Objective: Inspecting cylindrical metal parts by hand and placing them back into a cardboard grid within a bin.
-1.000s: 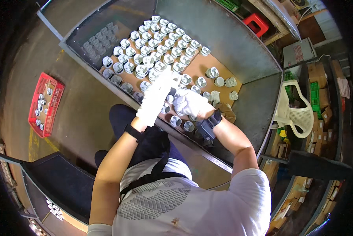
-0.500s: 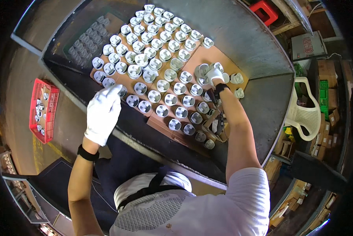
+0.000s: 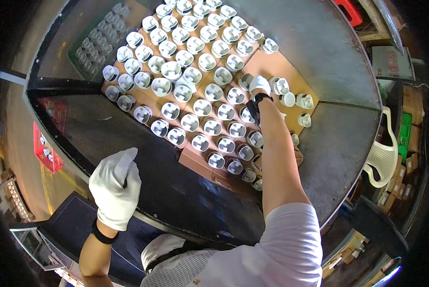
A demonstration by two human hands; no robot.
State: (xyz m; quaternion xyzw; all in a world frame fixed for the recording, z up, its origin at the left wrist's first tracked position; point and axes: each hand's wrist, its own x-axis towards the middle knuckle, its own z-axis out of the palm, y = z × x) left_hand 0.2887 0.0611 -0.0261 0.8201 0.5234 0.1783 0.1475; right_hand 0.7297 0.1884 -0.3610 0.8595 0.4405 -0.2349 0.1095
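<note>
A worker's two gloved hands at a dark metal bin point(image 3: 305, 43) with raised walls. The left hand point(image 3: 116, 189), in a white glove, is held above the near left part of the bin, loosely curled, with a gap between thumb and fingers and no object visible in it; a black wristband point(image 3: 103, 232) encircles the wrist below. The right hand point(image 3: 260, 85), likewise gloved, reaches well apart from it into the right half of the bin, just beside a piston-like metal part point(image 3: 245, 81) on its left; its fingertips are hidden, so whether it grips anything cannot be told. Dark gear point(image 3: 253, 113) is worn at the right wrist. Many similar pale metal parts point(image 3: 202, 107) stand in slanting rows on brown cardboard point(image 3: 271, 62), their recessed, bridged sides mostly upward, filling the left and middle of the sheets from the far edge to the near one. Farther right, the parts stand sparsely; one of them, a plain white disc point(image 3: 287, 99) as seen from above, lies to the right of the right hand. Outside the bin, a red crate point(image 3: 56, 162) rests on the floor at left, while at right are a white plastic chair point(image 3: 385, 165) and a green crate point(image 3: 405, 131).
</note>
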